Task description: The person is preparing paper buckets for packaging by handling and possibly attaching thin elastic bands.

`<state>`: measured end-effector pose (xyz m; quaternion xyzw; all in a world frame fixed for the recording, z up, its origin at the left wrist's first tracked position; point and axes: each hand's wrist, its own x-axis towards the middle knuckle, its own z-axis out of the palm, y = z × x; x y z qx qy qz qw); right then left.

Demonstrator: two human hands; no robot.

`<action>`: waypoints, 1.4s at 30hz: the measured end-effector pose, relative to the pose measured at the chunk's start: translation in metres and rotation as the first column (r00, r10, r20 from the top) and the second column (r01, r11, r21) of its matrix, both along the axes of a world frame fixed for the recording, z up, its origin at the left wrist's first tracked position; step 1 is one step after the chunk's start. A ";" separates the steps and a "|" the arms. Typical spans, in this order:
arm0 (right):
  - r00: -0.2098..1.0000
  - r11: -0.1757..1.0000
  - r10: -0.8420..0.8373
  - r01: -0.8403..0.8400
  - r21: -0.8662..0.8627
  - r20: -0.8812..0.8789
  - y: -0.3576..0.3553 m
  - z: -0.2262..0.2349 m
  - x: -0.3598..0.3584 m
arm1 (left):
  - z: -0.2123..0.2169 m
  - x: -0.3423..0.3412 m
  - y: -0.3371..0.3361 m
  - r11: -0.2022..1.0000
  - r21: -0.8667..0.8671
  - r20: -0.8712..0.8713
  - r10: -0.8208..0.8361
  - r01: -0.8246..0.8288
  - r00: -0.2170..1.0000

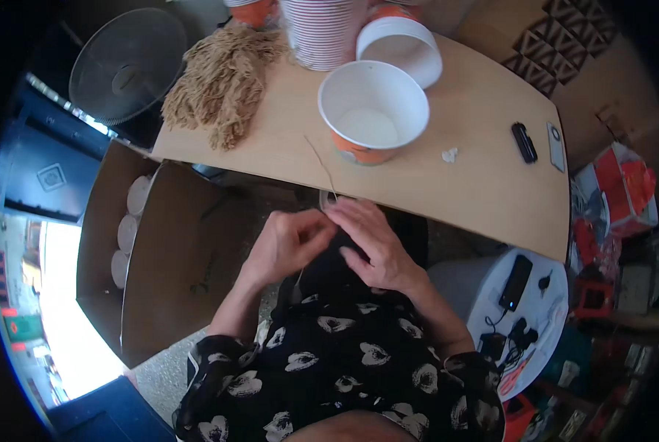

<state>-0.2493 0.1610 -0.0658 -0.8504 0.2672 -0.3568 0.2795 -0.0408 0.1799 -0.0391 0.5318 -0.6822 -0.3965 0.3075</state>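
My left hand [289,244] is closed in a pinch just off the table's near edge, above my lap. Against its fingertips press the fingers of my right hand [373,243], which lie long and close together with the thumb lower down. A thin tan string [318,156] rises from between the fingertips and its loose end rests on the tabletop. A short piece of string also hangs below my left hand. On the table beyond, a white paper tub [373,107] with an orange lower side stands upright. To its left lies a shaggy heap of tan strings [222,81].
The wooden table [477,169] also carries stacked white tubs [322,33], a tipped tub [407,48], a white scrap [449,155] and a black gadget [524,142]. An open carton [174,258] holding white rolls stands left. A white stool [543,317] with chargers stands right.
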 end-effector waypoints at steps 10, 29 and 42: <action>0.894 0.792 -0.445 0.369 0.487 0.046 0.041 -0.017 -0.099 | -0.007 -0.001 0.004 0.996 0.067 -0.131 -0.047 0.056 0.990; 0.387 0.760 -0.649 0.313 0.569 0.655 -0.006 -0.015 -0.137 | -0.079 -0.066 -0.025 0.957 -0.220 0.127 -0.165 0.190 0.978; 0.278 0.854 -0.470 0.382 0.352 0.838 0.046 0.023 -0.216 | -0.239 -0.155 -0.032 0.791 0.086 0.084 -0.612 0.606 0.786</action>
